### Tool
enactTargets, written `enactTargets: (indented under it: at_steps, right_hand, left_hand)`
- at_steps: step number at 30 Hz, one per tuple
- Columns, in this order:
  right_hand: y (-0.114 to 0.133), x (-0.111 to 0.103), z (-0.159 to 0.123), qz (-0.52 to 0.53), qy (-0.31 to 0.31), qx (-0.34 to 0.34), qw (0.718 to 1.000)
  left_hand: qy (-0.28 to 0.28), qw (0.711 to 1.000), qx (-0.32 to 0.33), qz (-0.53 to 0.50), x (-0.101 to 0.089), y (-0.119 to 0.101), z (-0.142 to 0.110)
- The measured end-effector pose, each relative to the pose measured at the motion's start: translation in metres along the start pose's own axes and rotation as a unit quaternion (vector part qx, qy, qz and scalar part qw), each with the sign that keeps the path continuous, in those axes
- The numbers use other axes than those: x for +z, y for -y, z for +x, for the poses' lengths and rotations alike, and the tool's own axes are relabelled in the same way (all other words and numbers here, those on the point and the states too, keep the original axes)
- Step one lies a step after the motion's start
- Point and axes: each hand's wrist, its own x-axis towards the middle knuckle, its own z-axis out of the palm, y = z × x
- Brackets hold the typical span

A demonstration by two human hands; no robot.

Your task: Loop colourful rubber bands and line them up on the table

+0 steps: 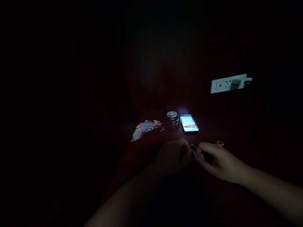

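Observation:
My left hand (174, 156) and my right hand (219, 160) meet at the middle of the dark table, both with fingers pinched. Between their fingertips is a light blue elastic band (193, 153), gripped from either side. Something yellowish (192, 145) shows just behind it, too dim to name. An orange-pink elastic band (220, 143) lies beyond my right hand. To the left, a loose heap of small coloured elastic bands (144, 127) is spread on the table.
Behind my hands lies a phone (190, 124) with its screen lit. Beside it stands a small round clear jar (172, 118) with a lid. A white socket strip (228, 83) with a plug in it is on the wall. The surroundings are very dark.

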Motion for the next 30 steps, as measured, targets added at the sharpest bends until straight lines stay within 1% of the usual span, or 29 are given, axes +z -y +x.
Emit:
enactTargets:
  at_steps: [3,6,9,14,19,23,26,28,30]
  right_hand:
    - [0.001,-0.001,0.001,0.01,0.004,0.002,1.0]
    - [0.001,-0.002,0.001,0.016,-0.002,0.012,1.0]
    - [0.001,0.0,0.002,0.024,-0.006,0.025,0.999]
    - [0.0,0.003,0.003,0.028,-0.019,0.05,0.998]
    - [0.001,0.004,0.005,0.058,-0.014,0.046,0.997]
    - [-0.001,0.005,0.005,0.058,-0.026,0.061,0.996]
    - [-0.005,0.006,0.004,0.049,-0.052,0.07,0.995]
    - [-0.006,0.006,0.003,0.052,-0.064,0.069,0.994]
    - [-0.007,0.006,0.002,0.066,-0.059,0.062,0.994]
  left_hand:
    - [0.005,1.0,0.004,-0.012,0.0,0.0,0.0]
    - [0.015,0.999,0.021,-0.02,0.001,0.0,-0.001]
    - [0.013,0.999,0.033,-0.019,0.001,-0.001,-0.001]
    - [0.022,0.999,0.004,-0.033,-0.001,-0.003,-0.003]
    - [0.015,0.999,-0.023,-0.036,-0.003,0.0,-0.005]
    - [0.017,0.997,-0.065,-0.024,-0.009,0.014,-0.002]
    - [0.014,0.995,-0.099,-0.014,-0.014,0.03,-0.001]
    - [0.003,0.993,-0.117,-0.012,-0.015,0.041,0.0]
    - [-0.016,0.992,-0.123,-0.001,-0.014,0.05,0.0]
